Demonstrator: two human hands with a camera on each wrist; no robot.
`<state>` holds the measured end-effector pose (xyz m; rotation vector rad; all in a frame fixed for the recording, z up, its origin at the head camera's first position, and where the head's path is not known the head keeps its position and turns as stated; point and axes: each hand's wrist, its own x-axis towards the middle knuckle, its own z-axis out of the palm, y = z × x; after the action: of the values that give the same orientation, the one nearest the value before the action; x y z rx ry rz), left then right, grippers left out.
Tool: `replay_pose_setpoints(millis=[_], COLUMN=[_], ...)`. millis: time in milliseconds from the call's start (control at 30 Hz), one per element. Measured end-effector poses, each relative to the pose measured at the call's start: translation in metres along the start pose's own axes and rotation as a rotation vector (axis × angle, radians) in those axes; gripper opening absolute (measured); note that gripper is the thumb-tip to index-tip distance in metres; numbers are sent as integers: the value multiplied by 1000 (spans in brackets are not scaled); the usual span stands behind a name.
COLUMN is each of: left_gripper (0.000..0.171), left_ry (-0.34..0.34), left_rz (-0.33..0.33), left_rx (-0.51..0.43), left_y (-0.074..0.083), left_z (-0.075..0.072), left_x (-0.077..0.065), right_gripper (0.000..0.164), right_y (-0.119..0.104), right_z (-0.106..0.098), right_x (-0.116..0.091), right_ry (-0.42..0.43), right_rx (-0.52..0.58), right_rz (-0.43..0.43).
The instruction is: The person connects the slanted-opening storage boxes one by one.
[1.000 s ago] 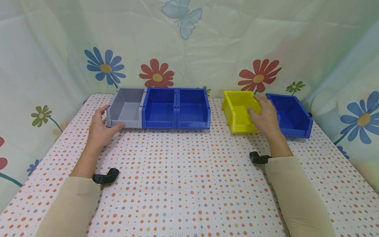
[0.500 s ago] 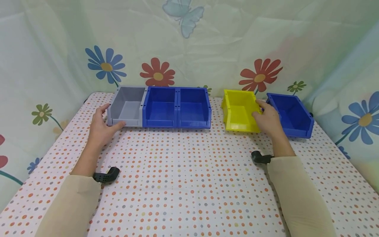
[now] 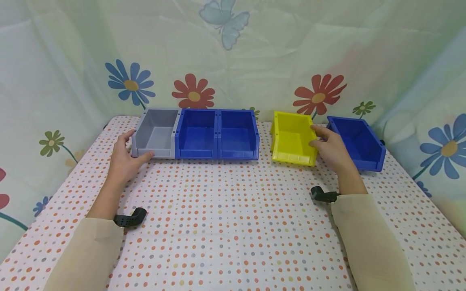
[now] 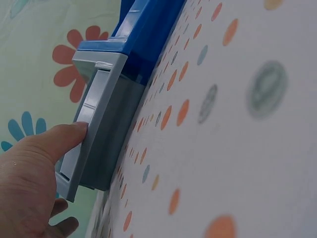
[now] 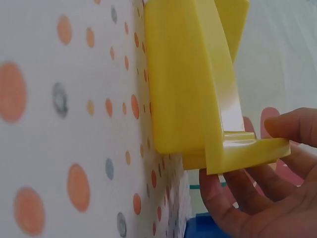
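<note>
My left hand (image 3: 123, 159) holds the front left corner of a grey storage bin (image 3: 157, 135), thumb on its front lip and fingers along its left side. In the left wrist view the thumb (image 4: 69, 136) presses that lip. Two blue bins, a left one (image 3: 198, 135) and a right one (image 3: 237, 135), stand side by side against the grey bin. Apart from them, a yellow storage bin (image 3: 294, 141) is gripped at its right wall by my right hand (image 3: 333, 149). In the right wrist view the thumb is on the inner side and the fingers (image 5: 242, 193) are outside.
A third blue bin (image 3: 358, 143) stands at an angle right of my right hand. The polka-dot cloth (image 3: 218, 226) covers the table. Behind the bins hangs a flowered curtain (image 3: 233, 68). A gap separates the yellow bin from the middle blue bins.
The yellow bin's front end has swung left, and the bin now sits slightly farther from the rightmost blue bin. My right hand shifted from over its interior to its right wall. The left hand stayed put.
</note>
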<state>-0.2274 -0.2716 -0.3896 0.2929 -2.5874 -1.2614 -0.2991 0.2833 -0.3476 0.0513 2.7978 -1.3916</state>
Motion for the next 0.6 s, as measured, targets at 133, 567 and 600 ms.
replay_pose_setpoints(millis=[133,567,600], left_gripper=[97,97,97], left_ry=[-5,-2,-2], left_rz=[-7,-13,-13], left_rx=[2,3,5], left_y=[0,0,0], left_z=[0,0,0], left_x=[-1,0,0], right_gripper=[63,66,67], right_y=[-2,-11,-12], right_z=[1,5,5], right_x=[0,0,0], right_ry=[-9,14,14], right_rx=[55,286,303], right_rz=[31,128,133])
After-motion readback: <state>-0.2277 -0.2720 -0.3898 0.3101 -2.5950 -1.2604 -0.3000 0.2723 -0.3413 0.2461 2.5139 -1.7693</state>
